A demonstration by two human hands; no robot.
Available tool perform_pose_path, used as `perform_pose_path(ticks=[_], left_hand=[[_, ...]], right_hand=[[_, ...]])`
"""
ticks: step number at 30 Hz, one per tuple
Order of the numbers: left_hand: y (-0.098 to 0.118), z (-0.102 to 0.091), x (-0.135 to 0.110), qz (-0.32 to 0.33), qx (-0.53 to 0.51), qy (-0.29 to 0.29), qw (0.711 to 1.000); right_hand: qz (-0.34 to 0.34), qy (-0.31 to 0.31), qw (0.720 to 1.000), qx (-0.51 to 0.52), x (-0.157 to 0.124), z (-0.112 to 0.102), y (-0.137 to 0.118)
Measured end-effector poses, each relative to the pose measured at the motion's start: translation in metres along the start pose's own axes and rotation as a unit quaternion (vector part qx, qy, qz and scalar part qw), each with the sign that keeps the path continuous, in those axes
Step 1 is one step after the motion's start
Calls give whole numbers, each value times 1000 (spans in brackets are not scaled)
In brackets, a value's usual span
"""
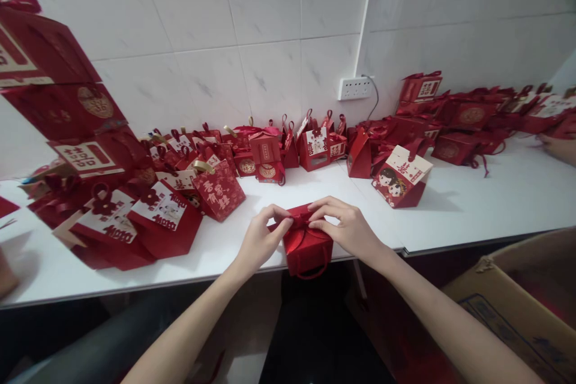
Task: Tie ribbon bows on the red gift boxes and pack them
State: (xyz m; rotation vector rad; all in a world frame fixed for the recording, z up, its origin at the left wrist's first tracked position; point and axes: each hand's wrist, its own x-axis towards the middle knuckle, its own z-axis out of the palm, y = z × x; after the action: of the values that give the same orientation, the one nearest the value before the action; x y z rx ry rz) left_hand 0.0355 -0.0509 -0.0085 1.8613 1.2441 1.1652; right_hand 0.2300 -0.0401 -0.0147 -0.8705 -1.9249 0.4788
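A small red gift box (310,252) stands at the table's front edge, straight ahead of me, with a red cord handle hanging on its near side. On its top lies a red ribbon (300,223) with a knot or bow in the middle. My left hand (269,228) pinches the ribbon's left side between thumb and fingertips. From the right, my right hand (342,225) pinches the ribbon's other side, its fingertips close to the knot. The fingers partly cover the ribbon, so how it is tied cannot be made out.
Stacked red boxes (85,108) rise at the left, with several tagged boxes (166,216) before them. More boxes line the wall beneath a socket strip (355,89). One box with cartoon figures (402,177) stands to the right. An open cardboard carton (508,306) sits lower right. Other people's hands show at both edges.
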Motion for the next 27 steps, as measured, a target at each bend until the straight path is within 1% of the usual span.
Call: perform_pose_path(ticks=[4, 6, 8, 12, 16, 18, 19, 20, 21, 22, 24, 25, 27], left_hand=[[5, -2, -7, 17, 62, 24, 998], [7, -2, -12, 16, 83, 28, 996], [6, -1, -18, 9, 91, 29, 995], [1, 2, -28, -10, 64, 29, 997], [-7, 6, -35, 0, 22, 68, 997], [-9, 8, -37, -7, 1, 88, 996], [-9, 8, -38, -16, -10, 90, 996], [-9, 9, -39, -26, -20, 88, 996], [-9, 9, -39, -36, -30, 84, 995], [-9, 9, -39, -47, -38, 79, 995], [-7, 8, -38, -74, -47, 66, 994], [-6, 8, -36, -87, -49, 58, 993], [-4, 7, -33, -102, -51, 43, 992]], right_hand=[[-6, -18, 1000, -21, 0, -8, 0], [-33, -13, 999, -41, -1, -11, 2], [-76, -5, 995, -67, -3, -14, 4], [-167, -3, 978, -121, -5, -18, 11], [-251, 14, 948, -195, -6, -22, 22], [-277, 27, 933, -229, -7, -24, 25], [-278, 28, 931, -235, -8, -25, 25], [-266, 25, 936, -231, -8, -26, 24], [-238, 22, 946, -219, -9, -27, 22], [-196, 20, 960, -200, -10, -27, 18], [-71, 20, 985, -154, -12, -27, 10], [3, 14, 991, -129, -12, -27, 5], [131, -24, 988, -74, -12, -24, -3]])
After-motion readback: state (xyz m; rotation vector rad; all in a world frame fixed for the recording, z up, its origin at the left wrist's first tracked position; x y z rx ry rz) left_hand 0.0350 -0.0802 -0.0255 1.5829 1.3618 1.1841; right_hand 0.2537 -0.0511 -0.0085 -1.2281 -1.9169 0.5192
